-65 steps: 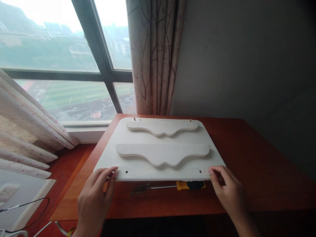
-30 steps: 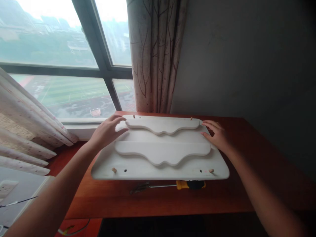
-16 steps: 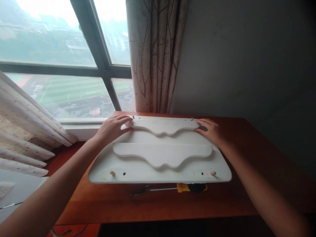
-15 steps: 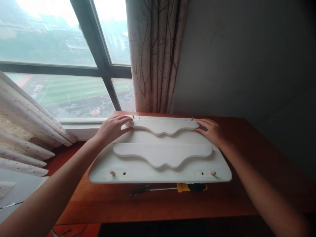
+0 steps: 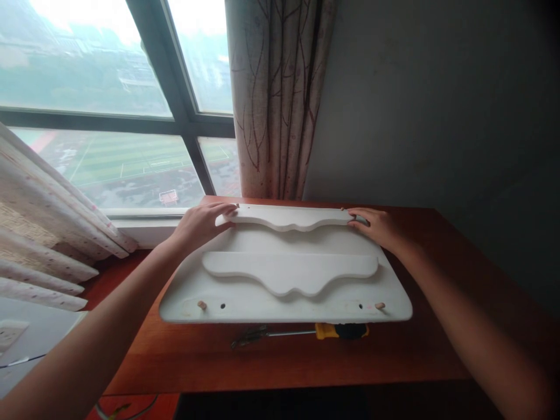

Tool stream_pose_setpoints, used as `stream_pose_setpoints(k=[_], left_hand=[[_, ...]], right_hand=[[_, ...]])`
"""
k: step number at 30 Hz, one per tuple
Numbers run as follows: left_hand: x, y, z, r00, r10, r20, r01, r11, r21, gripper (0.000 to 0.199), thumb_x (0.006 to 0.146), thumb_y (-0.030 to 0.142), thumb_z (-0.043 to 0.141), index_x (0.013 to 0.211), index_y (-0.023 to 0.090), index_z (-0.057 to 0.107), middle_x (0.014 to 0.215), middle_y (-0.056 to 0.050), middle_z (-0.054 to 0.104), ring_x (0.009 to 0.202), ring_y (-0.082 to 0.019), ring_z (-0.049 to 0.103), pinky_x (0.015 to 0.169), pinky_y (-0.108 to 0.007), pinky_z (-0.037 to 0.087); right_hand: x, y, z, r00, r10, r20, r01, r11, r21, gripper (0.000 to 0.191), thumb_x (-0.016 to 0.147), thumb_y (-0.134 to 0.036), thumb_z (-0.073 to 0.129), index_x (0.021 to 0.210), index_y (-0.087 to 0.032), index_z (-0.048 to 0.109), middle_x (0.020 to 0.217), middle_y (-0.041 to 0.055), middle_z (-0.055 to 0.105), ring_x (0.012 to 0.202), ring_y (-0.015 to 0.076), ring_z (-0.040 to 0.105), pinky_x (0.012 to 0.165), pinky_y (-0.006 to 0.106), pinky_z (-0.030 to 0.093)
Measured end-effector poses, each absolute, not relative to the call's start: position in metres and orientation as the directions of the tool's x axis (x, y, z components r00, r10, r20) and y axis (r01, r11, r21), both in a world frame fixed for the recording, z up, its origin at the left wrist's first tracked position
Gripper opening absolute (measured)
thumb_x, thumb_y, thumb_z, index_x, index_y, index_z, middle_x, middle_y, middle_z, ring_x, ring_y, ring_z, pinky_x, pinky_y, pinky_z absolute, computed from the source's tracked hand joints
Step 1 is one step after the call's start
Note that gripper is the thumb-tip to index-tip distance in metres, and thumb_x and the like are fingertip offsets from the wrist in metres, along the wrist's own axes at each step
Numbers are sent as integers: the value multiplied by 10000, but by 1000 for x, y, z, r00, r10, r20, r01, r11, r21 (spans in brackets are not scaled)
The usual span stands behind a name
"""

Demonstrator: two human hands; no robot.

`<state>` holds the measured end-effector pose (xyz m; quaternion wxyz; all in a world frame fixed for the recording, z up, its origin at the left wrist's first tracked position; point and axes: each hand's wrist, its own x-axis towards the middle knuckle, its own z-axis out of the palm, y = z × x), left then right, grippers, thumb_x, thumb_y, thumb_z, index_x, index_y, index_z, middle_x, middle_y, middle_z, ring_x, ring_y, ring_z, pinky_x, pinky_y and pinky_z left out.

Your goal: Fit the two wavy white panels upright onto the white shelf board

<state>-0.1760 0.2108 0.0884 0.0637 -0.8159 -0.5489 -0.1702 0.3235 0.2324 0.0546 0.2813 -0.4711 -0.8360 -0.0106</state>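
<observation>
A white scalloped board lies across the far part of a larger white panel. My left hand grips its left end between thumb and fingers, and my right hand pinches the right end. Small wooden dowels show just behind the board near both hands. Nearer to me, a second white scalloped board rests on the panel, touched by neither hand. Along the panel's near edge a wooden dowel stands at the left and another dowel at the right, each beside a dark hole.
On the reddish wooden table, a screwdriver with a yellow and black handle lies before the panel, its shaft pointing at a small heap of metal screws. A window, curtains and a grey wall stand behind.
Both hands have tilted the far scalloped board up, so its front face looks narrower and its lower edge sits farther back. The near board and screwdriver have not moved on their surfaces.
</observation>
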Motion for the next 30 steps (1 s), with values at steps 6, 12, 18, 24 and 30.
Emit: stream_pose_setpoints(k=[6, 12, 18, 24, 30], left_hand=[[-174, 212, 88, 333, 864, 377, 909, -400, 115, 398, 943, 438, 562, 1258, 226, 680, 1236, -84, 730, 1045, -298, 707, 745, -326, 532], [-177, 222, 78, 348, 812, 469, 851, -483, 204, 394, 975, 448, 479, 1145, 174, 707, 1233, -126, 713, 1092, -285, 676, 918, -385, 539], [-179, 238, 88, 295, 803, 518, 805, -501, 318, 423, 967, 505, 525, 1138, 180, 736, 1141, -120, 746, 978, -261, 701, 910, -374, 532], [-177, 258, 91, 156, 855, 495, 704, -447, 551, 567, 867, 646, 608, 1116, 163, 769, 1091, -137, 754, 969, -284, 702, 928, -404, 544], [-179, 266, 81, 120, 889, 442, 666, -402, 629, 622, 821, 687, 638, 1126, 164, 777, 1121, -141, 756, 975, -295, 713, 959, -429, 550]], right_hand=[[320, 235, 46, -403, 766, 500, 788, 569, -235, 328, 930, -319, 619, 1226, -203, 700, 1272, 95, 705, 1169, 272, 676, 1048, 436, 524], [315, 241, 44, -355, 749, 559, 782, 566, -262, 288, 972, -317, 537, 1159, -204, 724, 1201, 106, 727, 1130, 265, 682, 1015, 440, 530], [315, 251, 57, -300, 751, 588, 780, 548, -302, 298, 963, -344, 561, 1169, -209, 730, 1170, 106, 736, 1084, 267, 693, 983, 432, 537], [309, 268, 62, -258, 767, 587, 777, 526, -345, 281, 927, -339, 594, 1130, -220, 746, 1117, 97, 755, 1009, 270, 714, 922, 427, 553], [309, 270, 60, -250, 778, 577, 766, 523, -374, 281, 910, -336, 602, 1117, -221, 752, 1084, 93, 760, 953, 263, 717, 882, 420, 558]])
